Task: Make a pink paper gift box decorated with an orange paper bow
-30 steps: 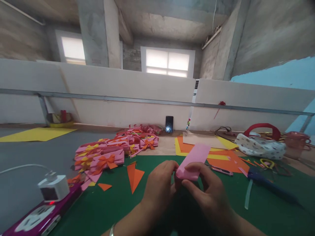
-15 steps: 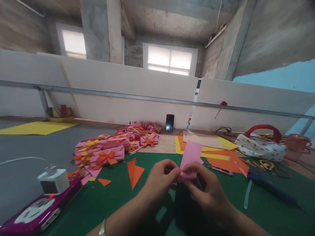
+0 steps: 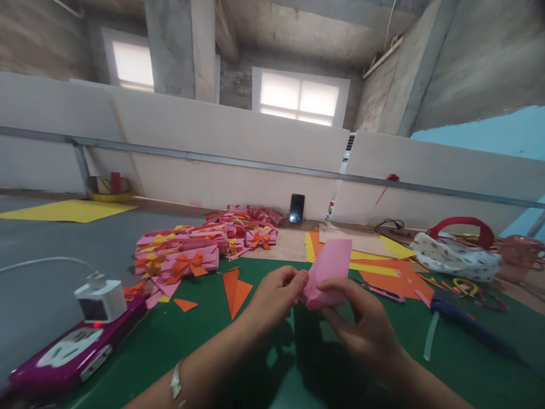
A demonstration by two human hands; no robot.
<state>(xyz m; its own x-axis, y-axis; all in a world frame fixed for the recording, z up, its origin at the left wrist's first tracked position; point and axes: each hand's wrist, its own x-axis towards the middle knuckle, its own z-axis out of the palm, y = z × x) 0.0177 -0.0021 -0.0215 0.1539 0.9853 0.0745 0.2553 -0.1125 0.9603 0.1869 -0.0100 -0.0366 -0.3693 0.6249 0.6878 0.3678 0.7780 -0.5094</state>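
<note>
A piece of pink paper (image 3: 332,262), folded at its lower end, is held up between both hands above the green mat (image 3: 238,363). My left hand (image 3: 279,292) pinches its lower left edge between thumb and fingers. On the right side, my right hand (image 3: 361,312) grips the paper with the index finger across the front and the thumb underneath. Left of my hands, folded orange paper (image 3: 236,292) lies on the mat. Beyond it is a pile of pink folded paper pieces, one with an orange bow (image 3: 187,267).
A purple power strip (image 3: 80,346) with a white charger (image 3: 100,301) stands at the left. To the right are a pink cutter (image 3: 381,291), a blue glue gun (image 3: 464,324) and orange sheets (image 3: 395,278). A phone (image 3: 297,208) leans against the back panel.
The pink paper has turned and tilted, showing a broader face and a folded lower end. My left fingers have shifted slightly up along its edge. The view has shifted slightly.
</note>
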